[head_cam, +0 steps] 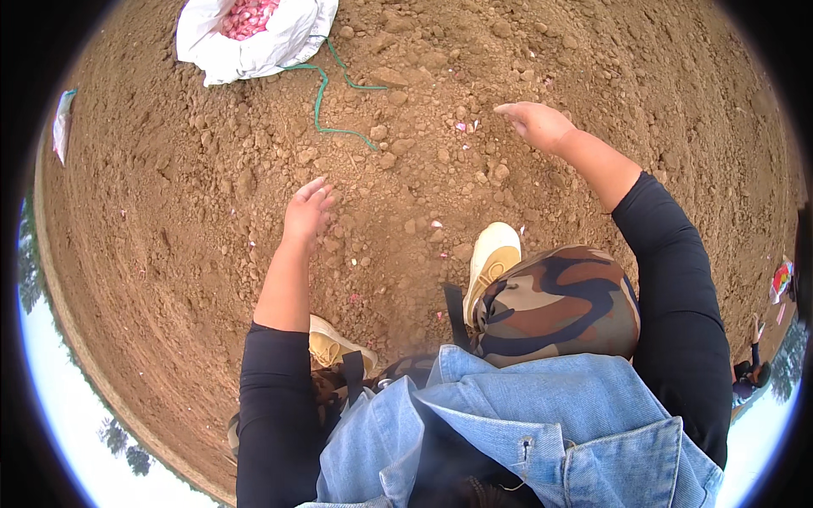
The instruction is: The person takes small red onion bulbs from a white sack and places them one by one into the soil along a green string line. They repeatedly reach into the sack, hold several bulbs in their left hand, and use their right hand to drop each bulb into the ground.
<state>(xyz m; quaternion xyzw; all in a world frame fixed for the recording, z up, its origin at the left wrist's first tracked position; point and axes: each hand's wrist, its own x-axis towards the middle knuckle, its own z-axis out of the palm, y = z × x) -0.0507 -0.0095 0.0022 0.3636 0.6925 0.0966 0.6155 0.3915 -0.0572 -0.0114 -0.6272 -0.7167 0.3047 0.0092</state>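
Note:
My left hand [308, 213] hangs over the brown tilled soil [406, 190], its fingers slightly spread and nothing visible in them. Farther ahead on the right, my right hand [538, 126] reaches low over the ground with its fingers pointing left. Whether it holds anything is hidden by the hand itself. Just left of its fingertips lie a few pink-and-white garlic cloves [461, 127]. A white woven sack [254, 60], its mouth rolled down, stands at the top left with many pink garlic cloves [249, 19] inside. Green twine [322, 95] trails from it across the clods.
My tan shoes [495, 257] are planted on the soil, with a camouflage-clad knee [559, 305] raised on the right. Another bag [62, 127] lies at the far left. At the right rim are a colourful bag [781, 280] and another person [749, 374].

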